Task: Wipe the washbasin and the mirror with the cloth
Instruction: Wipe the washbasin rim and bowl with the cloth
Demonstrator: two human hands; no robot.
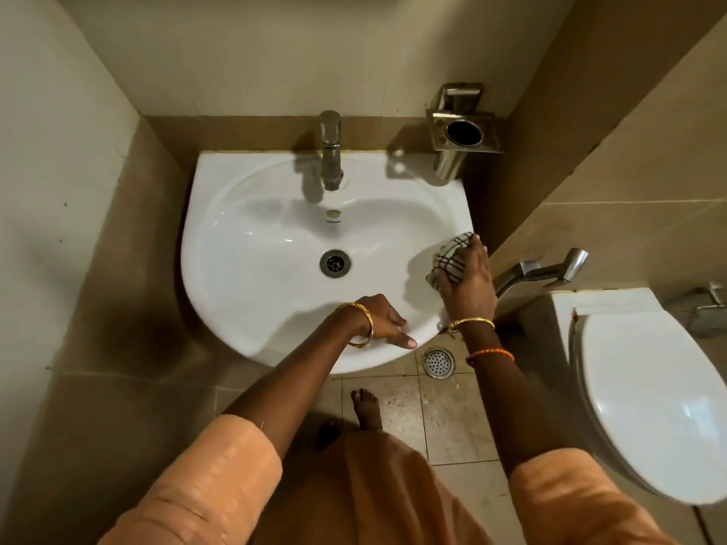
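Note:
A white washbasin [251, 230] hangs on the wall below me, with a steel tap [330, 151] at its back and a round drain [335, 263] in the bowl. My right hand [466, 281] presses a bunched checked cloth [450, 255] against the basin's right rim, fingers curled over the cloth. My left hand [383, 322] rests on the front rim, thumb along the edge. The mirror is out of view.
A steel tumbler holder [460, 131] is fixed to the wall at the basin's back right. A white toilet [649, 395] stands at the right, with a jet spray [550, 269] on the wall between. A floor drain [438, 362] lies under the basin's front edge.

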